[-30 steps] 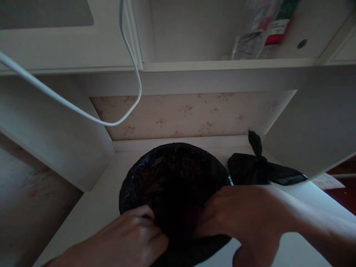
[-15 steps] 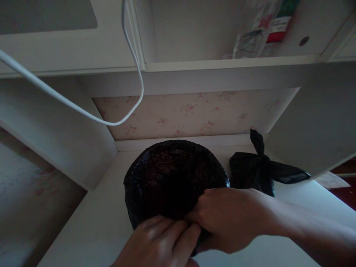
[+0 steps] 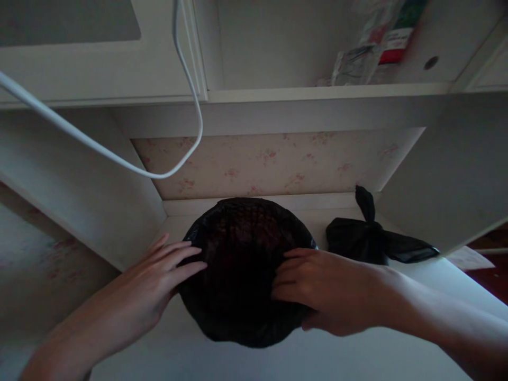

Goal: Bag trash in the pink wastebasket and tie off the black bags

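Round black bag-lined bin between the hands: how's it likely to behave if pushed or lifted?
The round black bag-lined bin probably slides easily on the smooth white shelf. Its thin glossy liner looks floppy and slippery, so the left hand and right hand, flat on its sides, may slip. Weight unclear.

There is only one view, from a camera on the person's head. It looks forward and down into a white shelf niche, from close above the left hand (image 3: pixel 154 288) and the right hand (image 3: pixel 323 288). Beyond the hands it reaches the flowered back wall (image 3: pixel 273 164); above them, an upper shelf (image 3: pixel 329 92).
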Available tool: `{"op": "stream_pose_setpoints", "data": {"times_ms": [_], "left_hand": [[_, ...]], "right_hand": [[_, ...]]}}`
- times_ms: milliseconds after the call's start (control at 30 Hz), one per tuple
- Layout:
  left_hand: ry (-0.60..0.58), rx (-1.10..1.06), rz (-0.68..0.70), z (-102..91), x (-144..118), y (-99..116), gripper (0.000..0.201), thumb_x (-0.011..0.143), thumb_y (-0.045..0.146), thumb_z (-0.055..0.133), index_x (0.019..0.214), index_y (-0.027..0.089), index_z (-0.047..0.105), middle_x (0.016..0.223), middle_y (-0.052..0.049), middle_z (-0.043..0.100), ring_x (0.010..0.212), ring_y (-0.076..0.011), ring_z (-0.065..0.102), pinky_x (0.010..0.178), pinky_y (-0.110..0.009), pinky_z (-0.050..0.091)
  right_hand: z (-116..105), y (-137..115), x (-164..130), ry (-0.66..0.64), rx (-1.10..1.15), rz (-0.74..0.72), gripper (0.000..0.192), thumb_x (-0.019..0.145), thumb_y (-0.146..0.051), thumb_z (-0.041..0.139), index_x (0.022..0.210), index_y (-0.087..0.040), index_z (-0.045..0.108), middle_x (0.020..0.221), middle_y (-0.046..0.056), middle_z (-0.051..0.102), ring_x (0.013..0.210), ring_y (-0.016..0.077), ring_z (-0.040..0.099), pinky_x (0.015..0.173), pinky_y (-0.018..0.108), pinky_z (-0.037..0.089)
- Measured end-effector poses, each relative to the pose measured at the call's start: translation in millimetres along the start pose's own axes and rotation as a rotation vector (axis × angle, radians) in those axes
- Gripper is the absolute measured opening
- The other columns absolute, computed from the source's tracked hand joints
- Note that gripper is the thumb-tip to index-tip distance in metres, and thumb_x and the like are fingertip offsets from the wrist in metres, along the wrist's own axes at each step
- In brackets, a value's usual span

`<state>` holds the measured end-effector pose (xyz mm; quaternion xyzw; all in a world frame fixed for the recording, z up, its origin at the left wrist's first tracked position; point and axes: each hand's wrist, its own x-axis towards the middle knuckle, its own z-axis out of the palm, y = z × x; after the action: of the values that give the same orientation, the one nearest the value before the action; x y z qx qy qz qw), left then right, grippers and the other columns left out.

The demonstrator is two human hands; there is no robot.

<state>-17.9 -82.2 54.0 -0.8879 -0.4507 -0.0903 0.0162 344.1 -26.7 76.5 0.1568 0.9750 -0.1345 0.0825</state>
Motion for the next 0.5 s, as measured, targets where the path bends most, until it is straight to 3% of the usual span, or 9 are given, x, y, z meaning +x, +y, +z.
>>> {"op": "stream_pose_setpoints", "data": {"times_ms": [100, 167, 233, 300, 400, 500], "left_hand": [[-0.013, 0.047, 0.096, 7.3, -4, 32, 0.075, 0.089, 0.020, 0.074, 0.157, 0.039, 0.049, 0.157, -0.005, 0.060, 0.145, -0.0324, 0.055, 0.117, -0.050, 0.049], [-0.049, -0.009, 0.248, 15.6, 3, 67, 0.078, 0.087, 0.032, 0.081, 0.157, 0.032, 0.048, 0.150, -0.007, 0.066, 0.137, -0.0320, 0.062, 0.115, -0.047, 0.051], [-0.043, -0.067, 0.248, 27.3, 15, 96, 0.063, 0.092, 0.039, 0.077, 0.149, 0.025, 0.054, 0.132, -0.008, 0.076, 0.120, -0.0287, 0.071, 0.112, -0.043, 0.053], [-0.040, -0.100, 0.183, 38.0, 26, 111, 0.049, 0.096, 0.036, 0.072, 0.142, 0.023, 0.059, 0.113, -0.006, 0.081, 0.097, -0.0256, 0.076, 0.093, -0.038, 0.059], [-0.132, -0.134, 0.126, 38.7, 36, 106, 0.020, 0.096, 0.016, 0.065, 0.113, 0.024, 0.070, 0.093, -0.002, 0.080, 0.081, -0.0236, 0.075, 0.077, -0.036, 0.057], [-0.202, -0.209, 0.171, 18.4, 38, 80, 0.025, 0.091, 0.003, 0.059, 0.090, 0.025, 0.070, 0.083, 0.002, 0.077, 0.084, -0.0208, 0.074, 0.085, -0.035, 0.055]], "right_hand": [[1, 1, 7, -0.036, -0.035, 0.028, 0.045, 0.079, -0.029, 0.085, 0.120, -0.013, 0.075, 0.121, 0.015, 0.078, 0.119, 0.0335, 0.069, 0.105, 0.046, 0.046], [-1, 0, 12, -0.100, -0.020, 0.097, 0.041, 0.080, -0.032, 0.082, 0.116, -0.014, 0.077, 0.109, 0.015, 0.080, 0.104, 0.0320, 0.074, 0.089, 0.041, 0.052], [-4, -4, 17, -0.184, 0.017, 0.159, 0.038, 0.081, -0.039, 0.079, 0.110, -0.015, 0.079, 0.096, 0.013, 0.081, 0.087, 0.0300, 0.076, 0.072, 0.036, 0.050], [-8, -8, 19, -0.262, 0.062, 0.163, 0.042, 0.078, -0.045, 0.080, 0.109, -0.017, 0.080, 0.092, 0.011, 0.081, 0.081, 0.0295, 0.076, 0.063, 0.034, 0.046], [-14, -9, 15, -0.270, 0.115, 0.109, 0.055, 0.074, -0.047, 0.085, 0.122, -0.022, 0.076, 0.110, 0.010, 0.081, 0.088, 0.0300, 0.076, 0.061, 0.032, 0.043], [-14, -3, 4, -0.217, 0.134, 0.124, 0.059, 0.072, -0.041, 0.087, 0.128, -0.025, 0.073, 0.117, 0.009, 0.080, 0.094, 0.0319, 0.076, 0.067, 0.034, 0.047]]}}
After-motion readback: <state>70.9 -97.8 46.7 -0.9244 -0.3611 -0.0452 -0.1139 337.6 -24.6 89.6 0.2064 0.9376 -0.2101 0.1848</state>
